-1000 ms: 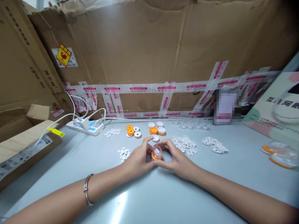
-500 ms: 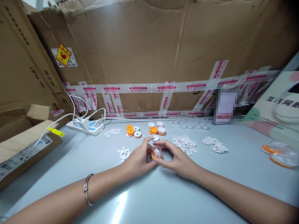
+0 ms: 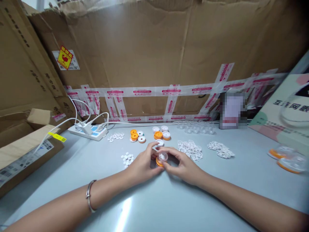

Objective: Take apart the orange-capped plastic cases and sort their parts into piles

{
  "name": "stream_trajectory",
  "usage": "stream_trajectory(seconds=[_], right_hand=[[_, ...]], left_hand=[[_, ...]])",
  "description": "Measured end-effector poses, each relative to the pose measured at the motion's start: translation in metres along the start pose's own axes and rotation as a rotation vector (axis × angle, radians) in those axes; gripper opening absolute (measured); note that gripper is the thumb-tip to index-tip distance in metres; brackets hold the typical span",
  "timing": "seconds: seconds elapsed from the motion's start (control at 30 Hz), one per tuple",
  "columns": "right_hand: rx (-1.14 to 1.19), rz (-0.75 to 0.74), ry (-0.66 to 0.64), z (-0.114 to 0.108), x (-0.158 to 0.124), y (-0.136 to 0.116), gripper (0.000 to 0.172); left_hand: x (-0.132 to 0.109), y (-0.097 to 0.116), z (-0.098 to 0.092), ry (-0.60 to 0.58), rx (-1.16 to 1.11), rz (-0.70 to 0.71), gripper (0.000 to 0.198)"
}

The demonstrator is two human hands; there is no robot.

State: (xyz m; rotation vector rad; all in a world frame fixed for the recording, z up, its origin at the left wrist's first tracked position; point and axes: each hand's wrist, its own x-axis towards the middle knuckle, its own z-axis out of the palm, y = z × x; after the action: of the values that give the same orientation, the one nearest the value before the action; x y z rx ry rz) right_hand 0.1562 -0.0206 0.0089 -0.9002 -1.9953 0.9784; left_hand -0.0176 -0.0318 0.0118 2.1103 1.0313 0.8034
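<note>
My left hand (image 3: 143, 163) is closed around an orange round base (image 3: 159, 163), thumb in front and fingers behind. My right hand (image 3: 185, 165) pinches a small clear plastic cup (image 3: 163, 156) that sits tilted on that base. A small white part shows through the clear wall; its shape is too small to make out. Just behind the fingers is a white round piece (image 3: 159, 142). Small white caps (image 3: 127, 159) lie to the left of my left hand, and a pile of white perforated discs (image 3: 190, 150) lies beyond my right hand.
Orange and white round pieces (image 3: 138, 136) stand further back. Clear cups (image 3: 198, 129) line the rear beside a pixelated upright object (image 3: 232, 111). A power strip (image 3: 88, 131) with cables and an open carton (image 3: 31, 151) are left. Clear-and-orange assemblies (image 3: 291, 161) lie right.
The clear cup has tipped slightly to the right on the orange base, and my right fingers have shifted with it. My left hand stays almost where it was.
</note>
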Motion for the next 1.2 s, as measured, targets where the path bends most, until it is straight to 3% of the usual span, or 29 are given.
stream_trajectory(seconds=[0.2,0.33,0.5,0.6,0.7,0.83,1.0,1.1,1.2], right_hand=[[0.003,-0.005,0.051,-0.001,0.001,-0.001,0.015],[0.041,-0.041,0.209,-0.006,0.002,-0.006,0.022],[-0.123,-0.033,0.468,-0.050,0.020,-0.007,0.039],[-0.390,0.004,0.466,-0.085,0.039,0.011,0.028],[-0.666,-0.015,0.389,-0.103,0.054,0.037,0.023],[-0.878,0.032,0.390,-0.100,0.061,0.067,0.023],[-0.916,0.088,0.411,-0.100,0.061,0.082,0.023],[-0.860,0.092,0.450,-0.102,0.061,0.076,0.026],[-0.775,0.044,0.488,-0.089,0.053,0.051,0.027]], left_hand=[[0.001,0.000,0.001,0.003,0.001,-0.024,0.061],[0.000,0.001,0.000,-0.005,0.009,-0.051,0.064],[-0.002,0.005,-0.003,-0.021,-0.005,-0.091,0.064],[-0.003,0.005,-0.004,-0.028,-0.009,-0.097,0.064],[-0.003,0.005,-0.004,-0.030,0.002,-0.094,0.064],[-0.004,0.004,-0.004,-0.031,0.012,-0.092,0.064],[-0.006,0.003,-0.005,-0.026,0.041,-0.083,0.065],[-0.006,0.003,-0.005,-0.031,0.037,-0.091,0.065],[-0.005,0.002,-0.005,-0.026,0.030,-0.086,0.065]])
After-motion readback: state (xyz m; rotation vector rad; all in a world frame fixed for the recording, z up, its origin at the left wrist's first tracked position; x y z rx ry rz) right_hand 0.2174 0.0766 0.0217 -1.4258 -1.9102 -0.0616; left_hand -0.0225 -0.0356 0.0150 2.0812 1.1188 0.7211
